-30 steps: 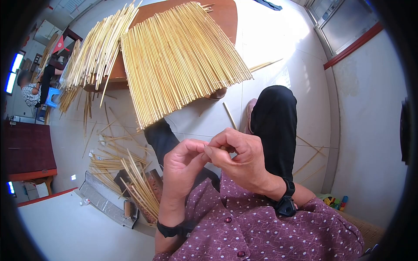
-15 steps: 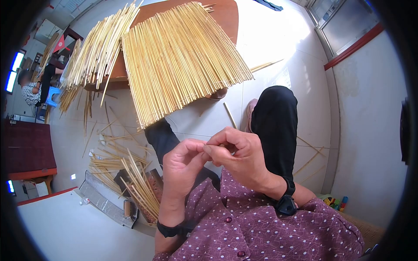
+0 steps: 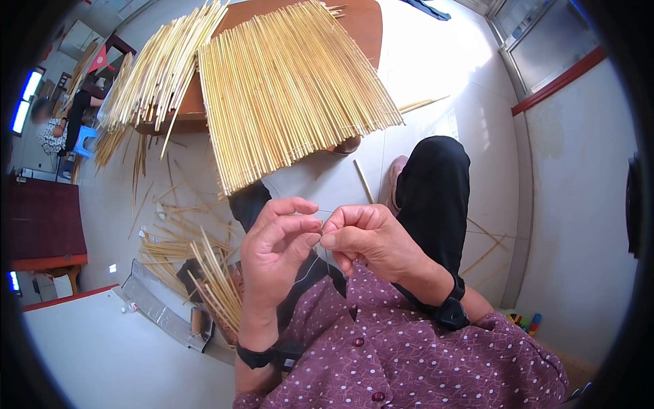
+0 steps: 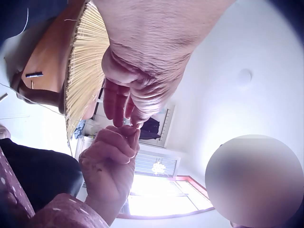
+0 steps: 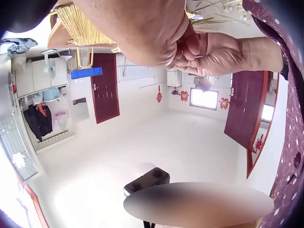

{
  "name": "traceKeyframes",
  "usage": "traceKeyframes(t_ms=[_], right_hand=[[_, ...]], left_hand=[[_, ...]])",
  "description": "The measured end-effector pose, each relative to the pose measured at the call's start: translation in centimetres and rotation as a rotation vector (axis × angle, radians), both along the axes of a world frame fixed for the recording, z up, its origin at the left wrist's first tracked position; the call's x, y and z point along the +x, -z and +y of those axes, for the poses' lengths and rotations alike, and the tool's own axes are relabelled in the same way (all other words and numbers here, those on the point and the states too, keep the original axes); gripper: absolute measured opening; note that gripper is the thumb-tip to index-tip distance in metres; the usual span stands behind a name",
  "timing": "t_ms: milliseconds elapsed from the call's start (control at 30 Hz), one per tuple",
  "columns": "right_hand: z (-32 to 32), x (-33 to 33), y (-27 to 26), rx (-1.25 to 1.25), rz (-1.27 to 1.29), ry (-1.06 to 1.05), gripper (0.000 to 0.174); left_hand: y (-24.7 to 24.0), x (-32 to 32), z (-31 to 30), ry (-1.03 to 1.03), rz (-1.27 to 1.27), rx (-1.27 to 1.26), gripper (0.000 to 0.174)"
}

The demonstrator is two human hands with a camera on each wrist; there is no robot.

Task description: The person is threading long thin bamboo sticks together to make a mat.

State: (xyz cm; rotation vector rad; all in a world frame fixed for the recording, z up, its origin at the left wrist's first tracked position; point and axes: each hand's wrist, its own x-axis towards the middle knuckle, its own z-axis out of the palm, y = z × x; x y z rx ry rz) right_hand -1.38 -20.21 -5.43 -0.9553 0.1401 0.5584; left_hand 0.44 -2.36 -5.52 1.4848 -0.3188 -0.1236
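Observation:
In the head view a thin thread (image 3: 327, 210) runs between the hands, and a pale strand hangs below them across the dark trousers. My right hand (image 3: 371, 242) pinches the thread between thumb and index finger. Close against it, my left hand (image 3: 279, 245) has thumb and middle finger near the right fingertips, its index finger raised; whether it grips the thread is unclear. The left wrist view shows the fingertips of the left hand (image 4: 128, 99) and right hand (image 4: 111, 161) meeting. Beyond them a mat of straw-coloured sticks (image 3: 293, 95) lies on a brown table (image 3: 364, 31).
Loose sticks (image 3: 157, 68) lie at the table's left side. More sticks (image 3: 218, 286) stand in a holder at the lower left, beside a white surface (image 3: 122, 354). Another person (image 3: 54, 136) sits at the far left. Several sticks lie on the floor.
The left index finger has lifted and the left fingers have spread slightly from the right hand, with thread now visible between them. The head view has shifted a little.

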Motion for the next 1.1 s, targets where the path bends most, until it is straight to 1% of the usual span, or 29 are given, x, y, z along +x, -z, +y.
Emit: traceKeyframes(t_ms=[67,200,267,300,367,400,467,500,600,667,833,900,933,967,1033,1067,1100], right_hand=[[0.0,0.0,0.0,0.044,0.009,-0.022,0.011],[0.2,0.0,0.1,0.073,0.023,-0.041,0.010],[0.3,-0.1,0.0,0.048,0.013,-0.051,0.010],[0.4,-0.1,-0.1,0.048,0.013,-0.053,0.010],[0.5,-0.1,-0.2,0.081,0.047,-0.070,0.009],[0.4,0.0,-0.2,0.081,0.046,-0.073,0.009],[0.3,0.0,-0.4,0.149,0.075,-0.084,0.009],[0.3,0.0,-0.3,0.150,0.075,-0.085,0.009],[0.3,0.1,-0.1,0.189,0.093,-0.089,0.009],[0.3,0.1,-0.1,0.181,0.110,-0.104,0.010],[0.5,0.0,-0.3,0.122,0.121,-0.136,0.010],[0.5,0.0,-0.3,0.095,0.109,-0.141,0.010],[0.4,0.0,-0.3,0.074,0.102,-0.149,0.010],[0.4,0.0,-0.4,0.053,0.094,-0.156,0.010],[0.5,0.0,-0.7,0.046,0.086,-0.166,0.009],[0.6,0.0,-0.7,0.072,0.118,-0.143,0.007],[0.6,0.0,-0.8,0.097,0.154,-0.118,0.006]], left_hand=[[-0.1,0.2,0.5,0.012,-0.206,0.194,0.013],[-0.9,0.1,0.5,-0.007,-0.244,0.293,0.013],[-1.1,-0.1,0.5,-0.019,-0.314,0.335,0.015],[-1.0,-0.3,0.3,-0.021,-0.314,0.335,0.015],[-0.8,-0.7,0.1,-0.118,-0.178,0.269,0.015],[-0.7,-0.6,0.2,-0.120,-0.178,0.270,0.015],[-0.3,-0.6,0.3,-0.120,0.031,-0.025,0.018],[-0.4,-0.6,0.3,-0.121,0.031,-0.025,0.018],[-0.6,-0.7,0.3,-0.081,-0.006,0.029,0.017],[-0.5,-0.4,1.0,-0.015,-0.236,0.220,0.016],[-1.4,-0.6,0.9,-0.031,-0.336,0.310,0.014],[-1.5,-0.9,0.5,-0.077,-0.303,0.315,0.014],[-0.8,-1.2,0.5,-0.095,-0.242,0.273,0.011],[-0.4,-1.3,0.5,-0.107,-0.252,0.280,0.011],[0.0,-1.4,0.7,-0.116,0.089,-0.032,0.006],[0.4,-1.4,1.2,-0.052,0.159,-0.137,0.005],[0.3,-1.5,1.4,-0.059,0.151,-0.137,0.005]])
